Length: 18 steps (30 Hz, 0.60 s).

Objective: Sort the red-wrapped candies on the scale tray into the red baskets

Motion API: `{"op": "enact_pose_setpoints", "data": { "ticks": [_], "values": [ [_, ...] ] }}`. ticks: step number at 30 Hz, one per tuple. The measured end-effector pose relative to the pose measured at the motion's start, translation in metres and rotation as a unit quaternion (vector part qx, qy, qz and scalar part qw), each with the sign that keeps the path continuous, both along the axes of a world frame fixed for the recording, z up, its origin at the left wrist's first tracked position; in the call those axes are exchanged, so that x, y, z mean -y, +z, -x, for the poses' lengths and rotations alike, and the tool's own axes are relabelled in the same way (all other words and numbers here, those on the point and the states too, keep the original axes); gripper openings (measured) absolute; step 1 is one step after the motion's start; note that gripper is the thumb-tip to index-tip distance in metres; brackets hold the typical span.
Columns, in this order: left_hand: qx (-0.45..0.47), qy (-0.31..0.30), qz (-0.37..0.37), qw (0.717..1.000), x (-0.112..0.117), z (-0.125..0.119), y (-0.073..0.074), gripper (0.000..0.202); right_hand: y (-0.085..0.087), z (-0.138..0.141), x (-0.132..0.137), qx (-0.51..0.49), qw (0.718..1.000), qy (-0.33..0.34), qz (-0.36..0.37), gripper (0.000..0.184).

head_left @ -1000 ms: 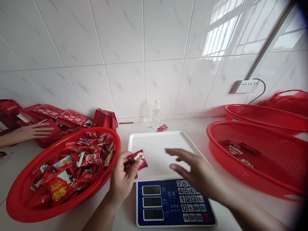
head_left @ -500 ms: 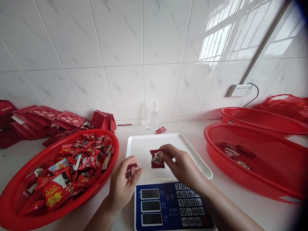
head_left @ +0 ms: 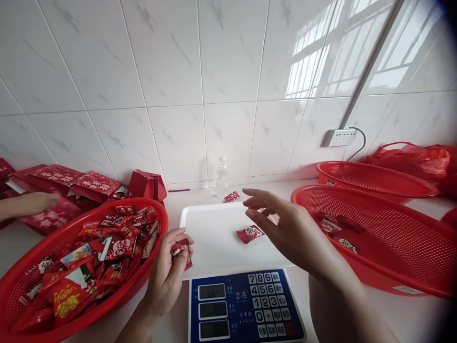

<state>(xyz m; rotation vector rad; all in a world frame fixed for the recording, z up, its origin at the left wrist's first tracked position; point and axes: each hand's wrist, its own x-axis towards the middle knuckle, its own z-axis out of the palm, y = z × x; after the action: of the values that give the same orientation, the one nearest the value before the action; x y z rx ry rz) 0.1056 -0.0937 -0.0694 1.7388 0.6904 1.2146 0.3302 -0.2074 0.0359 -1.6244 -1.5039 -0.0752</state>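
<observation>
"One red foil packet (head_left: 250,234)?"
"On the white rectangular tray (head_left: 210,228), near the loosely spread, empty right hand (head_left: 283,224); left hand (head_left: 167,276) pinches another packet (head_left: 181,256)."
"Around?"
"Red plastic baskets (head_left: 403,243) flank it, clear plastic bottle (head_left: 222,178) behind."

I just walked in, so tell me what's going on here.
A person works at a digital scale. The left hand holds a small red snack packet; the right hand, open, hovers above the scale's white tray, where a second packet lies. On the left stands a heaped basket of packets; on the right, a sparser basket holds only a few. At far left, another person's hand is at a red patterned bag.
</observation>
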Motion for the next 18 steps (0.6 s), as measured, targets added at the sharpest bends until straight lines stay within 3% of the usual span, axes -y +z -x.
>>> {"op": "enact_pose_setpoints", "data": {
  "ticks": [4,8,14,18],
  "values": [
    [-0.034,-0.017,0.05,0.998,0.006,-0.007,0.016,0.034,0.002,-0.004,0.011,-0.008,1.0,0.008,-0.025,0.031],
    [-0.096,-0.089,0.054,0.99,0.008,-0.028,0.03,0.046,-0.002,-0.014,0.01,-0.001,1.0,0.012,-0.012,0.03],
    [-0.198,-0.15,0.01,0.969,-0.004,-0.066,0.037,0.053,0.0,-0.021,0.014,-0.003,0.999,0.032,0.01,0.03],
    [-0.346,-0.135,-0.066,0.926,-0.014,-0.085,0.039,0.06,0.003,-0.023,0.02,-0.01,0.998,0.055,0.015,0.03]
  ]
}}
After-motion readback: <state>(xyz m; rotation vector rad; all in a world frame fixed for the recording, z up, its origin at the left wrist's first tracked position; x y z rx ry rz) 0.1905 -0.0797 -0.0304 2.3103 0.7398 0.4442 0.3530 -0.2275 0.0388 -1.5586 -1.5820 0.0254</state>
